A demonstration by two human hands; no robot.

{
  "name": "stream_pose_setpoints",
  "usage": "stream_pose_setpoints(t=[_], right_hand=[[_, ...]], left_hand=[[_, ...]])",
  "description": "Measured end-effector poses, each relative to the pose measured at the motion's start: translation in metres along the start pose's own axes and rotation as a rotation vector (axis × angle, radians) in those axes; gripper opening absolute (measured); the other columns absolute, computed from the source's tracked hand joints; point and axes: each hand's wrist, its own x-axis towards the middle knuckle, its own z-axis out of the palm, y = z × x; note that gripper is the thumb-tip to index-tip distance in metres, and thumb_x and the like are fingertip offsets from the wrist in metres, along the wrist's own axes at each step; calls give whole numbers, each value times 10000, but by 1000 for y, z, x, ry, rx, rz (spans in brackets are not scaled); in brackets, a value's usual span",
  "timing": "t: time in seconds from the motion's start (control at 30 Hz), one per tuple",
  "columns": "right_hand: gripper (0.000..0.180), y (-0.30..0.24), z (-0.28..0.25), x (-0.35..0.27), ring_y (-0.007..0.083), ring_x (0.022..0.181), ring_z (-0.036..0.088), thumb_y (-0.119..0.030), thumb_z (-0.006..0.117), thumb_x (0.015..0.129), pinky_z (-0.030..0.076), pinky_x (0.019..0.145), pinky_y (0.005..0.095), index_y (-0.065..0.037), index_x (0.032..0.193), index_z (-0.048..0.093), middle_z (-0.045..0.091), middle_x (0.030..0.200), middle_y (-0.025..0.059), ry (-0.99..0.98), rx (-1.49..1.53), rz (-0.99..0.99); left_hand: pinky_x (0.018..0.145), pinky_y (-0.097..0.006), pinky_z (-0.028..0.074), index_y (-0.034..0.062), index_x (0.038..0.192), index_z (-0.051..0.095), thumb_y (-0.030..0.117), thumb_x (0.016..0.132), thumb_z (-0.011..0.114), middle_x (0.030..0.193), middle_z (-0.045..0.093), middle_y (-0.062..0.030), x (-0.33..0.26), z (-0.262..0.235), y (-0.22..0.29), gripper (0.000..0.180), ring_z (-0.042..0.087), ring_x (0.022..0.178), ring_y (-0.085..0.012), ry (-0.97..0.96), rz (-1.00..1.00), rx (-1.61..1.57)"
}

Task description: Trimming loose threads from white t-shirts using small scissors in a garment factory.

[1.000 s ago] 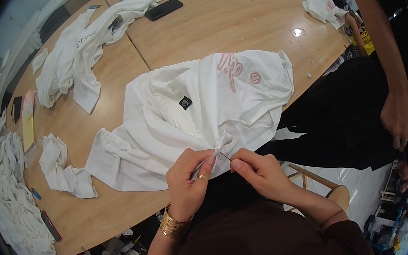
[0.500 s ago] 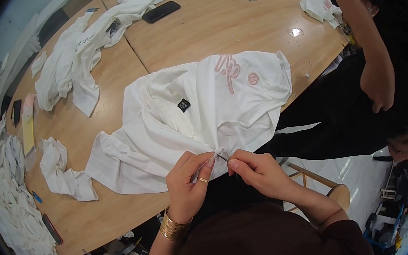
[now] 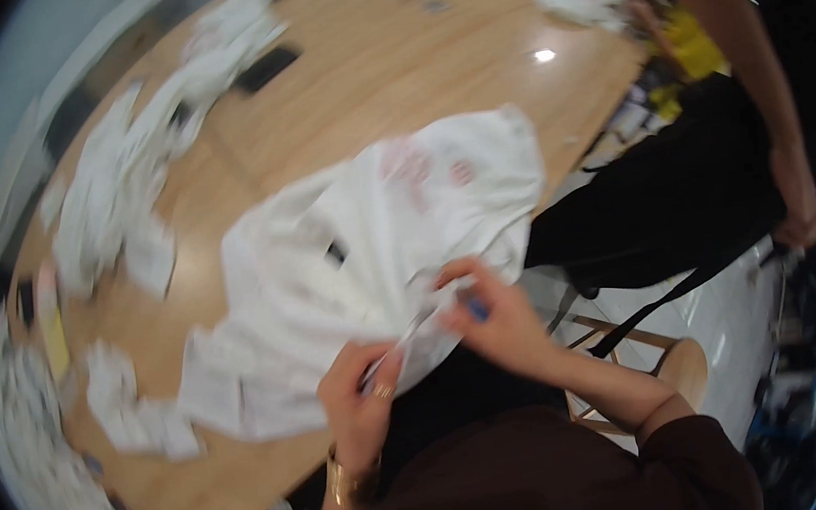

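Note:
A white shirt with pink lettering and a small dark label lies spread at the table's near edge. My left hand is closed, pinching the shirt's near edge between thumb and fingers. At the right, my right hand is closed, with its fingertips at the same stretch of cloth. A small blue tool shows in its grip; motion blur hides the exact kind. Between my two hands the edge of the cloth is drawn out.
Other white garments lie at the far left, near a dark phone. A white cloth heap lines the left edge. Close on the right stands a person in black, beside a wooden stool.
My hands have moved apart, the right one up with the cloth edge. A blue tool now shows in it. The view has shifted and blurred; the person in black has moved.

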Motion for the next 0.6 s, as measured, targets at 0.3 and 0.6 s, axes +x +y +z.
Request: stream_pose_setpoints(t=[0.3,0.6], right_hand=[[211,15,24,8,343,624,596,-185,593,781,463,554,403,-71,942,516,603,671,130,-135,-191,-497],[193,21,16,25,368,595,581,-157,612,703,438,540,450,-44,838,534,571,585,157,-42,-282,-615]], left_hand=[[654,-272,430,-44,883,591,132,870,587,743,574,-39,1,-16,14,177,482,683,-120,-118,-122,116],[711,-296,428,-53,850,595,105,842,602,795,580,-80,17,-24,1,158,495,764,-160,-123,4,309]])
